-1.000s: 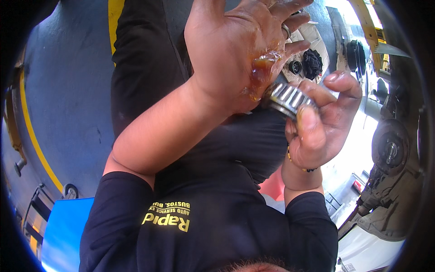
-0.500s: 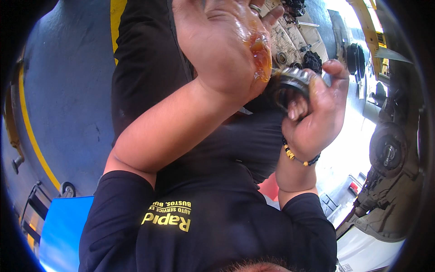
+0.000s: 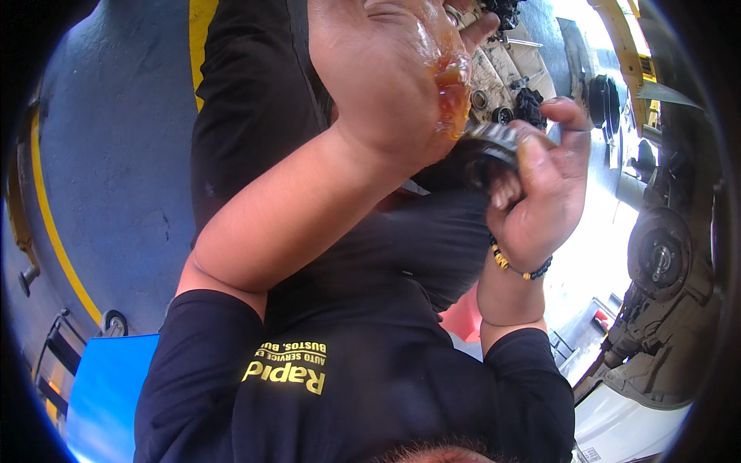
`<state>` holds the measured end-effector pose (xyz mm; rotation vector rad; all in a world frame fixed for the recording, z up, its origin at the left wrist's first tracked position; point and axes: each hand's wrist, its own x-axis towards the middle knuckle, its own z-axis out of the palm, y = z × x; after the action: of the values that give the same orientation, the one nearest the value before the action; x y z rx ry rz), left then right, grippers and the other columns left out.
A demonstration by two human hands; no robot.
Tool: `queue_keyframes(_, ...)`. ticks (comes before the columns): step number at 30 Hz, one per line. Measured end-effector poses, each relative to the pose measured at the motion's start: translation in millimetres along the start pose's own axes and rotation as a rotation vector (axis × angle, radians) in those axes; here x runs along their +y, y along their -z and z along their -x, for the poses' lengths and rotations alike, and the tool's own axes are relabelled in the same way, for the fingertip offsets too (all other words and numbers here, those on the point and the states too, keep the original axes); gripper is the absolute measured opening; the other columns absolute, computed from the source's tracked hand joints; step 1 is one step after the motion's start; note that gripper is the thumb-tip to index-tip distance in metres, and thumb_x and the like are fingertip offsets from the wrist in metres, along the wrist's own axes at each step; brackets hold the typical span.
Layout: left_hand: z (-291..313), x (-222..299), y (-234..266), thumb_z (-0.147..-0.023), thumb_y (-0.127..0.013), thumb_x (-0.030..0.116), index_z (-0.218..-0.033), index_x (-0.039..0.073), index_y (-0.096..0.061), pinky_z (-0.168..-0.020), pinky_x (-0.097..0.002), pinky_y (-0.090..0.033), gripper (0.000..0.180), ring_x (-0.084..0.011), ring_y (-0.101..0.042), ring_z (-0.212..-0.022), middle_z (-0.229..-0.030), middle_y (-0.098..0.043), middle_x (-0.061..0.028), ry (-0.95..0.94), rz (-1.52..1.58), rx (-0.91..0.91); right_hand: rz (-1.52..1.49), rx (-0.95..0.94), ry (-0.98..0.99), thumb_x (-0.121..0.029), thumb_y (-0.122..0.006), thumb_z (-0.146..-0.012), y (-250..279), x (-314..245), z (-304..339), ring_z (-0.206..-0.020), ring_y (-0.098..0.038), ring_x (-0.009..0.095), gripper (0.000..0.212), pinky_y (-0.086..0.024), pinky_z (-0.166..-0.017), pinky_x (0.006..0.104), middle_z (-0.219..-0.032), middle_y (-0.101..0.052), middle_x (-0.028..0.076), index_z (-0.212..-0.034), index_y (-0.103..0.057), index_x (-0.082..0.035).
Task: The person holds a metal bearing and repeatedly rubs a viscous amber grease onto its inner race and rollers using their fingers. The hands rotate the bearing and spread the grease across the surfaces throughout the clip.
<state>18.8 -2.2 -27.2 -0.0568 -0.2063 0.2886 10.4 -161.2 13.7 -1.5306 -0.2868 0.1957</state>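
Note:
My left hand (image 3: pixel 386 85) is raised near the top of the view, palm turned up and opened out, its fingers running partly past the upper edge. A thick lump of amber grease (image 3: pixel 453 96) lies along its palm edge. Just right of it, my right hand (image 3: pixel 549 181) grips a tapered roller bearing (image 3: pixel 494 137), with some fingers through its ring and the thumb on the outside. The bearing is blurred by motion; its rollers face the greased palm, very close to it. Whether they touch, I cannot tell.
Beyond my hands, stained cardboard (image 3: pixel 502 69) carries dark metal parts and small rings (image 3: pixel 480 99). At right stand a car's wheel hub (image 3: pixel 660 258) and underbody. A blue panel (image 3: pixel 112 393) is at lower left, beside a yellow-striped blue floor (image 3: pixel 116 154).
My left hand has shifted slightly right. The bearing in my right hand has tilted and moved a little, and the grease on the left palm has changed shape.

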Motion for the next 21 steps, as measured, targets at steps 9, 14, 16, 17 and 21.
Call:
queue_keyframes(9, 8, -9, -14, -0.095, -0.028, 0.078, -0.159, 0.001, -0.027, -0.125, -0.0494, -0.009, 0.099, -0.037, -0.021, -0.151, -0.16, -0.028, -0.0279, 0.193, -0.088, -0.048, 0.209, 0.002, 0.279, -0.012, -0.068, -0.091, -8, 2, 0, -0.071, -0.056, 0.008, 0.046, -0.043, -0.065, 0.018, -0.087, -0.062, 0.006, -0.129, -0.044, -0.002)
queue_keyframes(14, 4, -4, 0, -0.096, -0.027, 0.077, -0.158, 0.003, -0.029, -0.125, -0.0509, -0.008, 0.096, -0.0388, -0.021, -0.151, -0.16, -0.027, -0.0294, 0.246, -0.006, -0.104, 0.148, 0.077, 0.245, -0.015, -0.07, -0.086, 2, -2, 0, -0.058, -0.053, 0.01, 0.057, -0.041, -0.055, 0.019, -0.087, -0.067, 0.012, -0.134, -0.041, -0.005)
queue_keyframes(16, 7, -7, -2, -0.097, -0.027, 0.077, -0.157, 0.005, -0.032, -0.125, -0.0509, -0.009, 0.094, -0.0383, -0.022, -0.15, -0.159, -0.029, -0.0283, 0.261, 0.022, -0.072, 0.175, 0.138, 0.246, -0.015, -0.07, -0.085, 0, -3, -5, -0.054, -0.053, 0.01, 0.059, -0.041, -0.051, 0.0198, -0.089, -0.069, 0.014, -0.136, -0.041, -0.005)
queue_keyframes(17, 8, -9, -4, -0.097, -0.027, 0.077, -0.157, 0.006, -0.034, -0.125, -0.0508, -0.01, 0.093, -0.0376, -0.022, -0.15, -0.159, -0.031, -0.0273, 0.265, 0.0, -0.047, 0.22, 0.176, 0.257, -0.014, -0.069, -0.085, -2, -3, -7, -0.054, -0.053, 0.01, 0.059, -0.042, -0.05, 0.0204, -0.092, -0.069, 0.014, -0.136, -0.041, -0.004)
queue_keyframes(21, 9, -11, -7, -0.098, -0.027, 0.076, -0.153, 0.008, -0.042, -0.123, -0.0494, -0.015, 0.089, -0.0345, -0.028, -0.147, -0.156, -0.038, -0.0227, 0.267, -0.052, 0.033, 0.21, 0.125, 0.193, -0.01, -0.064, -0.086, -2, -7, -1, -0.056, -0.057, 0.01, 0.055, -0.044, -0.052, 0.0214, -0.1, -0.069, 0.013, -0.136, -0.043, -0.002)
